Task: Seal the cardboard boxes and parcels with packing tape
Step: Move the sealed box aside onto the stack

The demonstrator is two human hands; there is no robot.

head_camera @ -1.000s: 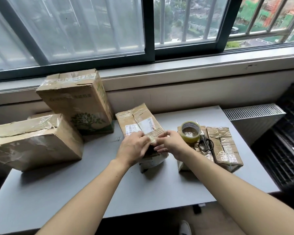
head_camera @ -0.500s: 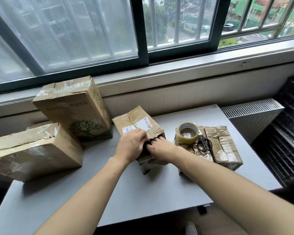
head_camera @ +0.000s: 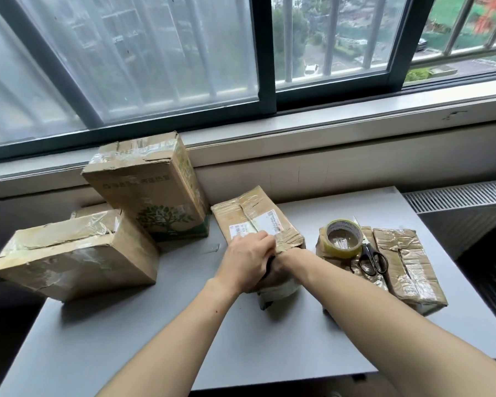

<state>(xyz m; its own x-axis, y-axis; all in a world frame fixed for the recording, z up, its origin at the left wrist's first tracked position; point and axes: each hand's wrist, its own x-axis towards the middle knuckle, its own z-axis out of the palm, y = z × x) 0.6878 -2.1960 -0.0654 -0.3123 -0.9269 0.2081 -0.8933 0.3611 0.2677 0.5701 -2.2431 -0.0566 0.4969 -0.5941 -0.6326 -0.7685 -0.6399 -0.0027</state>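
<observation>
Cardboard parcel (head_camera: 257,222): on the grey table (head_camera: 126,339), just left of the tape roll (head_camera: 343,238); its top is crossed with old tape and a label, and its near end is open.
Change: a second ago both hands met on top of the near edge; since then the right hand (head_camera: 284,263) has slid into the open end, up to the wrist.
Meaning: probably the contents or an inner flap are being tucked in; this parcel is not ready for tape yet.
Left grip: the left hand (head_camera: 249,262) has its fingers curled over the near top edge, clamping the flap.
Right grip: only the wrist and heel show; I cannot tell whether the fingers are spread or closed.
Tape: the roll lies flat on a taped packet (head_camera: 407,262), with the scissors (head_camera: 371,257) just to its right; neither hand touches it.
Other boxes: a lying box (head_camera: 69,253) and an upright box (head_camera: 152,184) sit well left of the tape roll.
</observation>
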